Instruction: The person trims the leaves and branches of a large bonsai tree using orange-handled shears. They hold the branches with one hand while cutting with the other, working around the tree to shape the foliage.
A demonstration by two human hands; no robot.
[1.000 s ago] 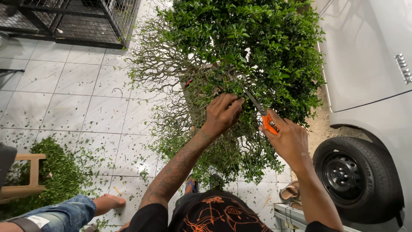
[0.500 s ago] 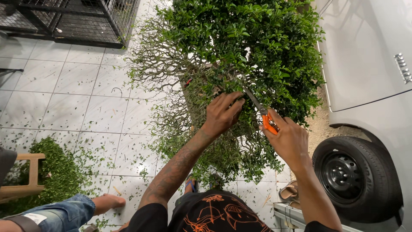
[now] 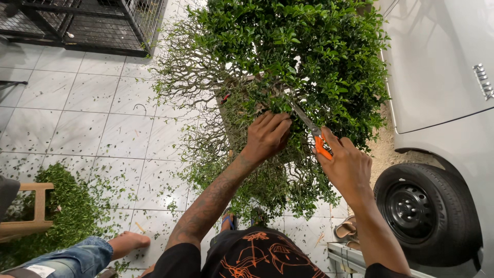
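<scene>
A dense green bonsai-like shrub (image 3: 303, 56) fills the upper middle, with bare twisted twigs (image 3: 190, 72) on its left side. My left hand (image 3: 267, 135) presses into the foliage near the shrub's middle, fingers curled on leafy twigs. My right hand (image 3: 347, 167) grips orange-handled pruning shears (image 3: 311, 128), their metal blades pointing up-left into the leaves just right of my left hand.
A white vehicle (image 3: 447, 77) with a black tyre (image 3: 419, 213) stands at the right. Cut leaves lie heaped (image 3: 67, 206) on the white tiled floor beside a wooden stool (image 3: 31, 221). Another person's bare foot and jeans leg (image 3: 98, 252) are at bottom left. A black wire cage (image 3: 87, 23) stands at top left.
My left hand has shifted slightly within the foliage and the shears have edged a little further into the leaves; otherwise the scene is unchanged.
</scene>
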